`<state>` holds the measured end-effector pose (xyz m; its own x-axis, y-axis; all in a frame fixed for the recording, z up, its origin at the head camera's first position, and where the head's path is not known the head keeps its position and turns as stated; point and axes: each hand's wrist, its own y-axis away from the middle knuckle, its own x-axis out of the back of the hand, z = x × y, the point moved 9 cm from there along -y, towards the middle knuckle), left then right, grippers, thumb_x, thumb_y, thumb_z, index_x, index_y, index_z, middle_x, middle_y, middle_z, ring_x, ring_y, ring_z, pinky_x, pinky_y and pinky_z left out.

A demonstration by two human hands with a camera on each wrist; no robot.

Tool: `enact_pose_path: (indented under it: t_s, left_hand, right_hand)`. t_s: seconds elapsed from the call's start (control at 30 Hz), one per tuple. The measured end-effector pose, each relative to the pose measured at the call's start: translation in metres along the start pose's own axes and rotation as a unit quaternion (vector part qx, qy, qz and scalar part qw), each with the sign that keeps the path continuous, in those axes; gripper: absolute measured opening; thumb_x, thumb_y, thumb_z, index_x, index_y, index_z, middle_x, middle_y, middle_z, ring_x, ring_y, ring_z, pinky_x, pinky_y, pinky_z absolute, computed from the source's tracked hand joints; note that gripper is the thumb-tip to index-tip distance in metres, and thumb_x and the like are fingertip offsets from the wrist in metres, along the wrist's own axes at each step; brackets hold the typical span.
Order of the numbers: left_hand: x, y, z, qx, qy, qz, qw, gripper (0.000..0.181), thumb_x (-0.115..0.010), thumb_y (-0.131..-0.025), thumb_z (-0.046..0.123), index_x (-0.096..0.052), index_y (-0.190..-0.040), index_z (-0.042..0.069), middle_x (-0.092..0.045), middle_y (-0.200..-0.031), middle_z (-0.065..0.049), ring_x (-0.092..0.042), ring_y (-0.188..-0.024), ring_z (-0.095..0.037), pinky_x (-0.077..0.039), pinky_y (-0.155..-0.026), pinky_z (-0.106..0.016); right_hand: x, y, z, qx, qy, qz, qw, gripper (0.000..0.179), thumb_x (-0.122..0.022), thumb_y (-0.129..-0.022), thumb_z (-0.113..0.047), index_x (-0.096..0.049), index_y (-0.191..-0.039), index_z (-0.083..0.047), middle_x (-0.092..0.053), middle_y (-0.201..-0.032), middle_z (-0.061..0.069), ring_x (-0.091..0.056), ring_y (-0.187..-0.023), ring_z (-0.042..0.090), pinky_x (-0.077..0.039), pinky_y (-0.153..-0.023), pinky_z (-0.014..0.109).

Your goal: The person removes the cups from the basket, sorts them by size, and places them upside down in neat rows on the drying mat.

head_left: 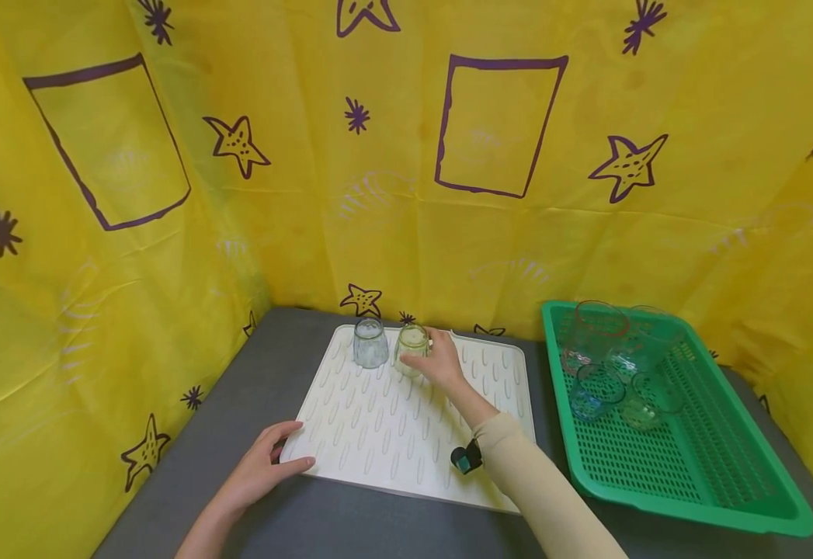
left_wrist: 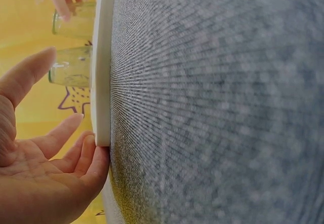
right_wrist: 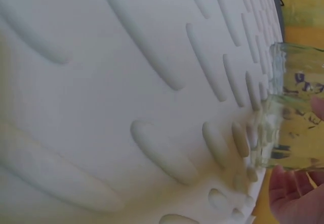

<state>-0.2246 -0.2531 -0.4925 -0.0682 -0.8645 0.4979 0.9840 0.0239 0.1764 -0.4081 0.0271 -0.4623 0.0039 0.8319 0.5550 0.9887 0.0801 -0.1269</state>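
My right hand (head_left: 441, 361) grips a yellow-green drinking glass (head_left: 411, 341), which stands on the far part of a white ribbed drying mat (head_left: 378, 435). A clear, faintly bluish glass (head_left: 370, 345) stands just left of it. In the right wrist view, the fingers (right_wrist: 293, 193) lie beside the yellow-green glass (right_wrist: 288, 138), with the other glass (right_wrist: 298, 72) behind. At the mat's front left corner, my left hand (head_left: 262, 466) touches the edge. In the left wrist view its fingertips (left_wrist: 88, 145) rest against the mat's end, while the thumb stands away.
A green perforated basket (head_left: 686, 466) stands to the right of the mat. Several glasses sit in its far left part, including a red-tinted one (head_left: 598, 330) and a blue one (head_left: 595, 392). A yellow patterned cloth (head_left: 392, 233) hangs behind the grey table (head_left: 350, 520).
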Motion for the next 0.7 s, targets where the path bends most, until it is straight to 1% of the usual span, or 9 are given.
enact_pose_path:
  t_s: [0.1,0.3,0.47,0.7]
  left_hand:
    - [-0.001,0.000,0.001,-0.001,0.000,-0.002,1.0000,0.070,-0.081,-0.080,0.025,-0.049,-0.137,0.001,-0.037,-0.144,-0.020,-0.039,-0.130,-0.033,-0.035,-0.107,-0.050]
    - [-0.002,0.000,0.002,-0.003,-0.006,-0.009,0.9999,0.071,-0.081,-0.080,0.026,-0.048,-0.138,0.001,-0.036,-0.145,-0.020,-0.038,-0.131,-0.034,-0.034,-0.107,-0.050]
    - [-0.002,-0.001,0.002,-0.002,-0.010,-0.010,0.9999,0.070,-0.080,-0.081,0.027,-0.049,-0.138,0.001,-0.036,-0.145,-0.021,-0.037,-0.132,-0.034,-0.034,-0.107,-0.051]
    - [-0.002,-0.001,0.001,-0.003,-0.018,-0.008,0.9998,0.070,-0.080,-0.081,0.027,-0.049,-0.137,0.000,-0.037,-0.144,-0.021,-0.038,-0.131,-0.034,-0.034,-0.107,-0.051]
  right_hand:
    - [0.002,0.002,0.001,0.003,0.001,-0.003,1.0000,0.075,-0.085,-0.075,-0.024,-0.049,-0.135,0.004,-0.051,-0.129,0.020,-0.053,-0.112,0.034,-0.046,-0.096,0.045]
    - [0.007,0.008,0.001,-0.001,-0.016,-0.004,0.9999,0.076,-0.085,-0.074,-0.022,-0.049,-0.136,0.004,-0.054,-0.125,0.020,-0.054,-0.109,0.035,-0.047,-0.091,0.046]
    - [0.012,0.013,0.003,-0.014,-0.023,-0.010,0.9996,0.078,-0.084,-0.076,-0.023,-0.046,-0.139,0.003,-0.053,-0.128,0.021,-0.053,-0.113,0.037,-0.047,-0.093,0.046]
    - [0.022,0.020,0.008,-0.043,-0.052,-0.005,0.9977,0.076,-0.083,-0.078,-0.024,-0.046,-0.140,-0.002,-0.053,-0.131,0.019,-0.051,-0.118,0.037,-0.046,-0.095,0.047]
